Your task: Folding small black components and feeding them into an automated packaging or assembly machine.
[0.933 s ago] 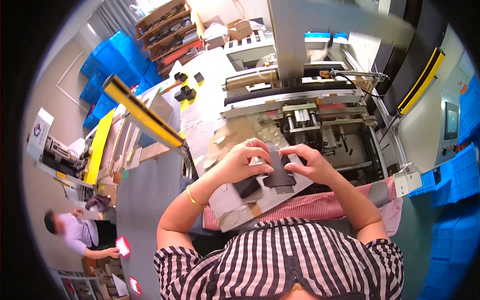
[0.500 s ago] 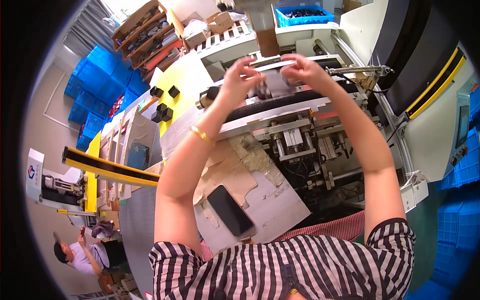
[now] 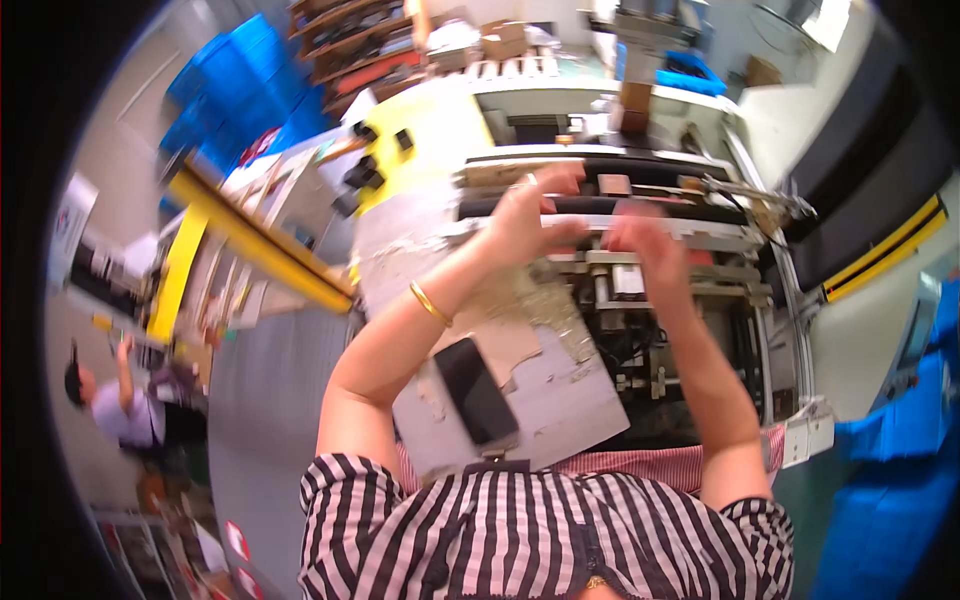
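Note:
My left hand [image 3: 535,220], with a gold bangle [image 3: 431,304] on its wrist, is raised over the near edge of the machine [image 3: 700,235]. Its fingers are apart and nothing shows between them. Close by on the right, my right hand [image 3: 650,245] is smeared by motion, so its grip cannot be made out. Just beyond both hands, a small tan block [image 3: 614,185] sits between two long black bars of the machine. Nearer to me, a dark phone [image 3: 476,392] lies on a worn grey board [image 3: 570,400].
Several black cubes [image 3: 365,172] lie on a yellow surface [image 3: 430,115] at the far left. A yellow-and-black bar [image 3: 260,240] juts in from the left, and another guard bar [image 3: 885,250] runs along the right. Blue crates [image 3: 690,72] stand around. Another person [image 3: 125,405] is at far left.
Both hands have drawn back toward me from the machine's middle, where a blurred grey thing showed between them. The head view has turned, shifting the scene. The tan block now shows.

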`<state>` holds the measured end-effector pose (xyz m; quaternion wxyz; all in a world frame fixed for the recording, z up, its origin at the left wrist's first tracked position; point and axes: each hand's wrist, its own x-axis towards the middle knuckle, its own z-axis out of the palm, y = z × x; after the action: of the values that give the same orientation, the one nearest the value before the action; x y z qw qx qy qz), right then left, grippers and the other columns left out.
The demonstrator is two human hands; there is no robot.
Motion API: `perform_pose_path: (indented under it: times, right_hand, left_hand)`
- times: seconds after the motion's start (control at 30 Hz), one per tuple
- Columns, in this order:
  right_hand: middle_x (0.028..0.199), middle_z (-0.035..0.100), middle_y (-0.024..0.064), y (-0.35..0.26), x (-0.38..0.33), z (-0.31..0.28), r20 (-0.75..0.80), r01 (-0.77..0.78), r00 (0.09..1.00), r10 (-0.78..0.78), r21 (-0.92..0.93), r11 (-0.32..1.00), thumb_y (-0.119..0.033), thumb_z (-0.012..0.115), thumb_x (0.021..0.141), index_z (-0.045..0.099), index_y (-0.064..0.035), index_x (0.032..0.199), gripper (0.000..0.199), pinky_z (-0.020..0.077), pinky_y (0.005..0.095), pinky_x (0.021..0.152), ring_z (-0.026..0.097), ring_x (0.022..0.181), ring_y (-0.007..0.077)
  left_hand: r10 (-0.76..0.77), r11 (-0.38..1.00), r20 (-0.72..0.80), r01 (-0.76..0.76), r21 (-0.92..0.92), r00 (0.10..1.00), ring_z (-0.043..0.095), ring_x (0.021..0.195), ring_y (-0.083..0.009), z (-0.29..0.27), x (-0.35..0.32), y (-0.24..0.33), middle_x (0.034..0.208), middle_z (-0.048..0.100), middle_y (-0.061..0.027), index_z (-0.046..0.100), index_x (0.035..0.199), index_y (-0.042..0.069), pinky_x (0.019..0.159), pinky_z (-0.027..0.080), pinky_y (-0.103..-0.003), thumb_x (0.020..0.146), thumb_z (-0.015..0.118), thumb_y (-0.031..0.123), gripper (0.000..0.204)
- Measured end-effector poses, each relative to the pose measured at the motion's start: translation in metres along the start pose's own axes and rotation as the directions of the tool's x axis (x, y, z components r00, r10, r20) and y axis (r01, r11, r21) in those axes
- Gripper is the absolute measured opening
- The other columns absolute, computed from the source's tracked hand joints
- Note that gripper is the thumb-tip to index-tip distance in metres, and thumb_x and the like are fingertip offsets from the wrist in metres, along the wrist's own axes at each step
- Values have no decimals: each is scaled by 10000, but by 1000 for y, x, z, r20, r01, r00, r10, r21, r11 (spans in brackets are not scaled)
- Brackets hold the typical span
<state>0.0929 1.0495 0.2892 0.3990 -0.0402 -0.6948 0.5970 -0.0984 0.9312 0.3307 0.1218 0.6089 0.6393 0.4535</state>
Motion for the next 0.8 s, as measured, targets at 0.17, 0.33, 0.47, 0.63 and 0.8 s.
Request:
perform_pose_path:
  times: [0.17, 0.33, 0.47, 0.63, 0.8]
  right_hand:
    - [932, 705, 78, -23, -157, 104, 597, -435, 697, 397, -88, 896, -95, 600, 921, 681, 3, 1042, 175, 517, 283, 795, 655, 873, 140]
    - [983, 695, 94, -53, -207, 198, 700, -599, 540, 468, -72, 798, -100, 559, 954, 639, 15, 1125, 220, 503, 284, 848, 645, 912, 148]
    - [981, 688, 91, -56, -219, 295, 815, -557, 383, 435, -172, 812, -120, 542, 966, 633, 20, 1125, 231, 487, 284, 864, 633, 933, 146]
    - [995, 697, 97, -66, -229, 426, 934, -407, 143, 327, -246, 880, -125, 573, 951, 622, 18, 1148, 248, 506, 278, 854, 654, 937, 154]
    - [1019, 693, 127, -85, -248, 527, 955, -108, -89, 284, -293, 950, -161, 622, 915, 620, -13, 1170, 294, 531, 316, 815, 675, 944, 205]
  left_hand:
    - [-275, 949, -98, 253, -191, 957, 640, 977, -123, -58, -191, -36, 1038, 692, -69, 656, 1134, 45, 830, 515, -285, 898, 669, 182, 273]
    - [-489, 870, -683, 357, -340, 543, 628, 765, -91, -131, -437, -80, 839, 697, -49, 687, 989, 9, 698, 506, -242, 917, 631, 158, 175]
    - [-582, 674, -811, 521, -524, -64, 548, 593, -75, -153, -725, -122, 674, 629, -16, 679, 843, 3, 539, 453, -251, 879, 655, 191, 193]
    - [-193, -89, -749, 771, -630, -634, 673, 840, -359, -92, -1036, -34, 900, 694, -204, 697, 897, 15, 751, 520, -411, 783, 599, 178, 222]
    - [-22, -449, -615, 558, -698, -788, 572, 1067, -412, -65, -1099, 71, 1169, 567, -241, 563, 1209, 89, 907, 483, -466, 795, 686, 128, 433]
